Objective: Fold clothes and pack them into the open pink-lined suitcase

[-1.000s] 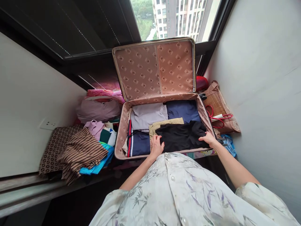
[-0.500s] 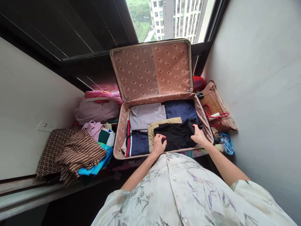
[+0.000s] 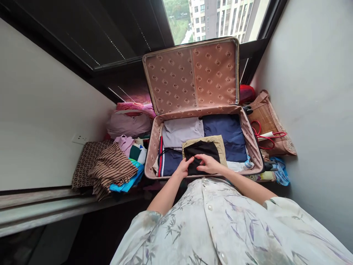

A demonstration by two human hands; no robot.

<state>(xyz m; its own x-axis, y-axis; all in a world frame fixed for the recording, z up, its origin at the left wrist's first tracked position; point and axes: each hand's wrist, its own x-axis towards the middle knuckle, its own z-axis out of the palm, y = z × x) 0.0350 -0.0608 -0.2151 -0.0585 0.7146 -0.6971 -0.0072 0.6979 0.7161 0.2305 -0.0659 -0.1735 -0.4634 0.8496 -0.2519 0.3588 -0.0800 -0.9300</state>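
An open suitcase (image 3: 150, 162) with patterned pink lining holds folded clothes. Near its front lies a black garment (image 3: 205, 147), doubled over into a smaller bundle on top of a folded beige garment (image 3: 223, 149). My left hand (image 3: 184, 167) grips the bundle's left edge, thumb lying on top. Close beside it, my right hand (image 3: 210, 164) has curved fingers closed on the black cloth; the fingertips are partly lost against the dark fabric. Around the bundle are a grey folded garment (image 3: 182, 130), a navy one (image 3: 226, 132) and a navy piece with red and white stripes (image 3: 172, 162).
Left of the suitcase are a striped brown cloth (image 3: 114, 167), a patterned cushion (image 3: 86, 162) and a mauve bag (image 3: 129, 125). On the right, a brown woven mat (image 3: 264, 110) and a red cord (image 3: 257, 127) lie by the wall. The raised lid (image 3: 193, 77) leans toward the window.
My right hand has moved left, bringing the black garment's right end over toward my left hand. More of the beige and navy clothes now shows. The view has shifted slightly left.
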